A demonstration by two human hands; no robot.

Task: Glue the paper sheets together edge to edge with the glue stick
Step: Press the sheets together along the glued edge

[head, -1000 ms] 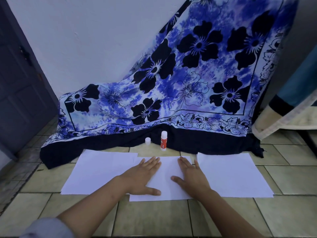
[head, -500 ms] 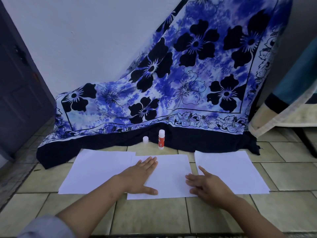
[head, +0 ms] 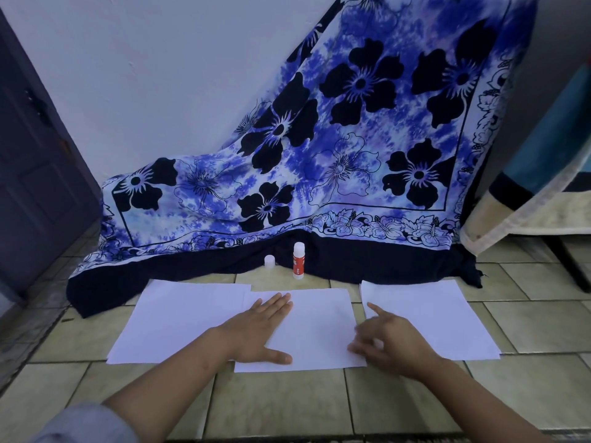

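Three white paper sheets lie in a row on the tiled floor. The left sheet point(head: 179, 321) and the middle sheet point(head: 319, 324) overlap along one edge. My left hand point(head: 259, 334) presses flat on that overlap, fingers straight. The right sheet point(head: 428, 318) lies apart, a narrow gap away from the middle one. My right hand point(head: 387, 340), blurred, hovers over that gap with fingers spread and nothing in it. The glue stick point(head: 298, 260) stands upright behind the sheets, uncapped, with its white cap point(head: 269, 261) beside it on the left.
A blue floral cloth point(head: 319, 161) hangs down the wall and spreads over the floor just behind the glue stick. A dark door point(head: 35, 155) stands at the left. A covered piece of furniture point(head: 543, 174) is at the right. Bare tiles point(head: 281, 401) lie in front of the sheets.
My right hand has left the middle sheet and moved right, to its edge by the gap. The left hand has stayed pressed on the overlap.
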